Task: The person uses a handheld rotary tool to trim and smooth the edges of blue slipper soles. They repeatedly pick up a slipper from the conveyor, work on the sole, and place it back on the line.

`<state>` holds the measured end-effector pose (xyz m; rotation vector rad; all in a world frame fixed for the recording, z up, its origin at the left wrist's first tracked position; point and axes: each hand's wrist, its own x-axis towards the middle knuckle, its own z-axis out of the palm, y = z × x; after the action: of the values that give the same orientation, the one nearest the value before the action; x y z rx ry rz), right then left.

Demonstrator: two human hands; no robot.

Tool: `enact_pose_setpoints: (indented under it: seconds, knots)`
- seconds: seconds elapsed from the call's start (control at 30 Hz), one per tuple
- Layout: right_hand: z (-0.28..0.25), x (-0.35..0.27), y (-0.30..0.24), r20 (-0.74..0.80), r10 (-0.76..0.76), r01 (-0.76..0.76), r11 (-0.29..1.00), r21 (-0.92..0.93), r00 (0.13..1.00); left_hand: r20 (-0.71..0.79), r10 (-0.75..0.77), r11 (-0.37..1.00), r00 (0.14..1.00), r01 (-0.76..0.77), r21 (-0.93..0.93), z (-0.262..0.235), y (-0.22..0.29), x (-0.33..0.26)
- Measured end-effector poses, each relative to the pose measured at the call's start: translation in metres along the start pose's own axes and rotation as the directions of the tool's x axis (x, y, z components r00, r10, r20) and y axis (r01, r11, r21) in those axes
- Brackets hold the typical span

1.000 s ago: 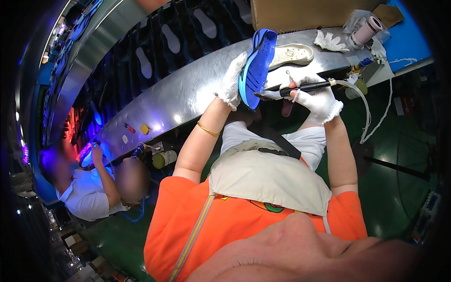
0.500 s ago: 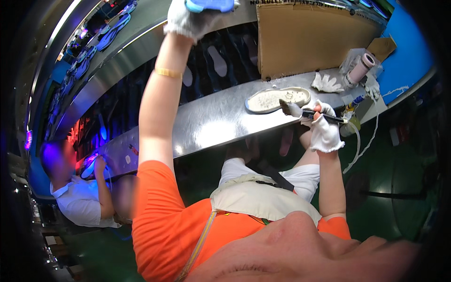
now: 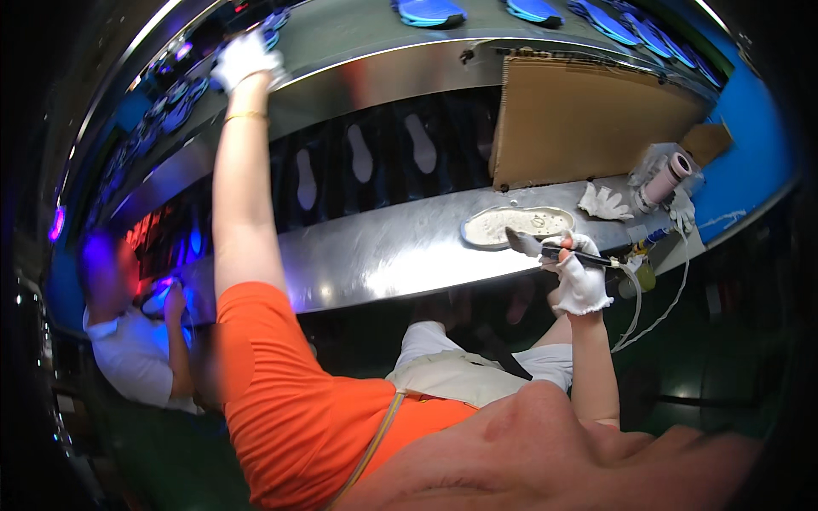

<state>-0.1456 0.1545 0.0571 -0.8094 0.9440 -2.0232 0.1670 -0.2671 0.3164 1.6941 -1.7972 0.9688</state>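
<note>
My right hand [image 3: 583, 279], in a white glove with bare fingertips, is closed round the black handle of a brush [image 3: 588, 256]. The brush has a broad grey bristle head and a clear tube at its back end. Its bristles are over or beside a pale-lined shoe sole [image 3: 515, 225] lying on the metal bench [image 3: 375, 255]. My left arm reaches far out to the upper left, and my gloved left hand [image 3: 245, 63] is at the conveyor belt [image 3: 345, 38], beside blue soles [image 3: 181, 106]. Motion smears its fingers, so whether they hold anything is unclear.
More blue soles [image 3: 430, 12] lie along the belt. A cardboard sheet [image 3: 596, 123] stands behind the bench. At the right are a loose white glove [image 3: 604, 202] and a pink bottle [image 3: 665, 180]. Another person [image 3: 132, 349] works at the far left.
My left hand, which held a blue sole at the top, has swung left along the conveyor. The view has shifted, bringing more belt into sight. My right hand still grips the brush.
</note>
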Motion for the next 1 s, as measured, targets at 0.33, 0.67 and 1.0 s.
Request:
enact_pose_setpoints:
  seconds: [0.33, 0.67, 1.0]
  knots:
    - [0.010, 0.007, 0.010, -0.017, 0.086, -0.086, 0.996, 0.034, 0.996, -0.397, 0.393, 0.768, 0.829, -0.534, -0.355, 0.150, -0.199, 0.047]
    - [0.022, 0.006, 0.006, 0.025, 0.114, -0.115, 0.992, 0.045, 0.993, 0.112, 0.157, 0.456, 0.981, 0.029, -0.890, 0.018, -0.109, -0.025]
    - [0.027, -0.011, -0.009, 0.102, 0.112, -0.076, 0.950, -0.303, 0.988, 0.339, 0.223, 0.847, 0.914, -0.010, -0.531, -0.014, -0.050, 0.016]
